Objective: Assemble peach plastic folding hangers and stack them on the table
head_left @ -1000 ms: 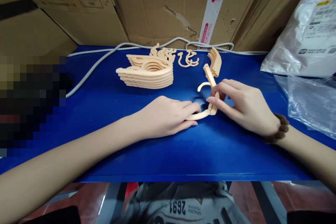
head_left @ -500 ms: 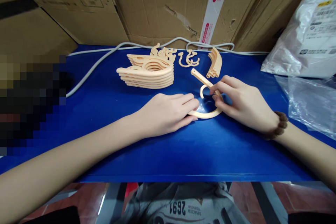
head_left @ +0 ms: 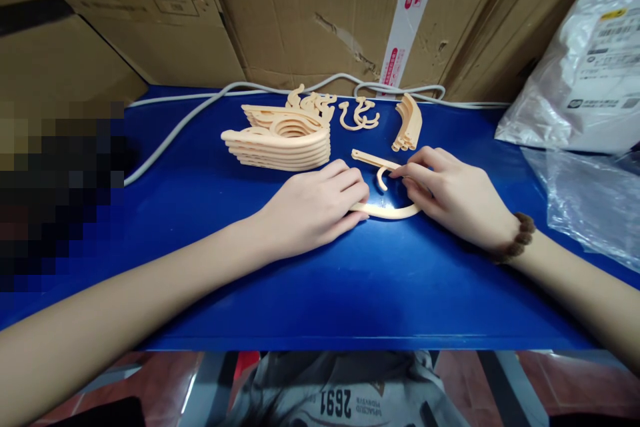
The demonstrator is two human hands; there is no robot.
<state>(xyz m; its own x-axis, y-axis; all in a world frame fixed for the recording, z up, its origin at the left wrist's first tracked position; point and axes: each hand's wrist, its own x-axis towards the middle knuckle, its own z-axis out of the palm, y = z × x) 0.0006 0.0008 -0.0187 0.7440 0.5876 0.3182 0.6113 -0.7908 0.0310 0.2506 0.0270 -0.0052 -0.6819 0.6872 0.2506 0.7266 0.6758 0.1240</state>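
Between my hands is a cream plastic folding hanger with a curved arm, a straight arm and a small hook. My left hand is closed on the left end of the curved arm. At the other end, my right hand pinches the hanger near the place where the arms meet; its fingers hide that joint. The straight arm points up and left from the right fingers. Behind my left hand lies a neat stack of cream hangers.
Loose cream hooks and a bundle of curved cream pieces lie toward the back of the blue table. A white cable runs along the cardboard boxes. Clear plastic packaging sits at the right.
The straight arm has swung down and left, toward the curved arm. Both hands have shifted slightly left, still holding the hanger.
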